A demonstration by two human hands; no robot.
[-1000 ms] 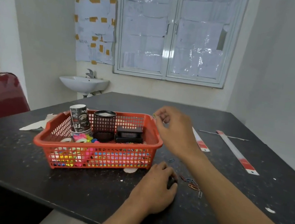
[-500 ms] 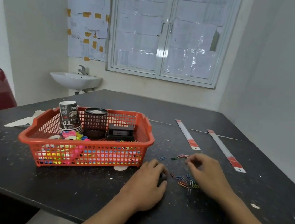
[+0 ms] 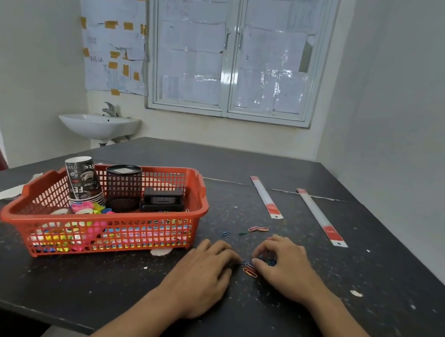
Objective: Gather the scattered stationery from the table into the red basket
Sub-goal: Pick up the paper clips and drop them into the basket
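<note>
The red basket (image 3: 202, 204) stands on the left half of the dark table (image 3: 284, 172). It holds a stack of paper cups (image 3: 81, 180), a black mesh pen cup (image 3: 123, 184), a black box-shaped item (image 3: 163, 199) and coloured bits (image 3: 86, 208). Loose coloured paper clips (image 3: 250, 271) lie to its right, between my hands, with more of them farther back (image 3: 257, 229). My left hand (image 3: 203, 274) rests palm down on the table, fingertips by the clips. My right hand (image 3: 286, 269) curls over the pile, thumb and fingers pinching clips against the table.
Two white strips with red ends (image 3: 266, 199) (image 3: 321, 218) lie on the table's right half. A torn paper scrap (image 3: 9, 194) sits left of the basket, and a small one (image 3: 161, 251) at its front corner. A sink (image 3: 100, 125) hangs on the wall behind.
My right hand came down from above the basket's right rim to the clip pile, then slid closer to my left hand. The left hand has stayed put.
</note>
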